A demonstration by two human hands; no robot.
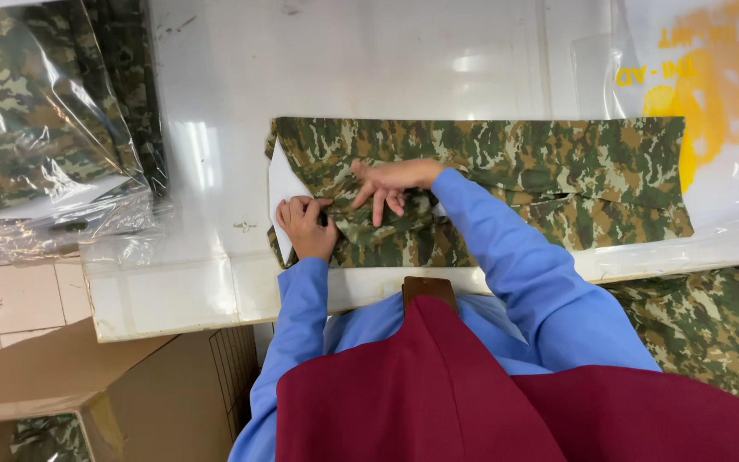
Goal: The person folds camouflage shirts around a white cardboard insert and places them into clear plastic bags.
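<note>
A folded camouflage garment lies flat on a white table, with a white card poking out at its left end. My left hand pinches the cloth at the garment's left front corner, next to the card. My right hand rests on the cloth just right of it, fingers spread and pressing down on a fold. Both arms wear blue sleeves.
A stack of camouflage garments in clear plastic bags sits at the table's left. A clear bag with orange print lies at the back right. More camouflage cloth hangs at the right front. Cardboard boxes stand on the floor at left.
</note>
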